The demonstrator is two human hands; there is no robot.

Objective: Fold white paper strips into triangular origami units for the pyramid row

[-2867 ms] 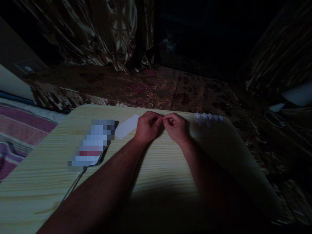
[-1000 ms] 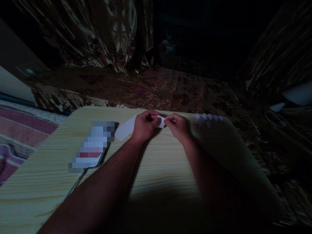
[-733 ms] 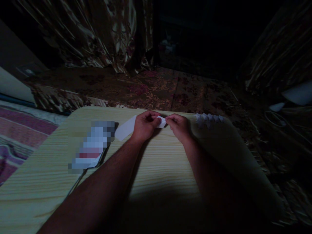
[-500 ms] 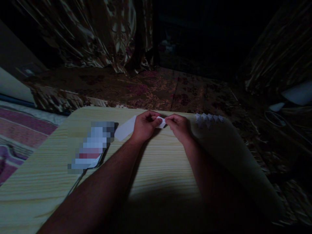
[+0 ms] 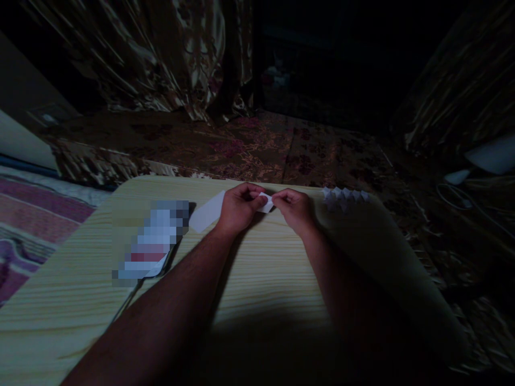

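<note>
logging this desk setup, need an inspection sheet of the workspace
surface: light wood-grain table, dimly lit
things in hand: small white paper piece, between both hands
clutter: white paper slip, row of folded paper pieces, blurred-out object
grips: left hand and right hand both pinch the paper piece
cables: thin cable by the blurred-out object; white cable on the floor
surroundings: floral carpet, shiny curtain, striped rug

Lower frame: pale wood-grain worktop [image 5: 261, 273]. Carries, left of centre, a pixelated object [image 5: 153, 241] with a flat white paper slip [image 5: 206, 212] just beside it. Bears, near its upper right corner, a row of small folded white paper pieces [image 5: 346, 194]. Behind: floral patterned cloth [image 5: 241, 145], shiny curtain [image 5: 161, 53] at upper left. Far left: striped rug [image 5: 32, 214]. Right edge: thin cable [image 5: 464, 203].
</note>
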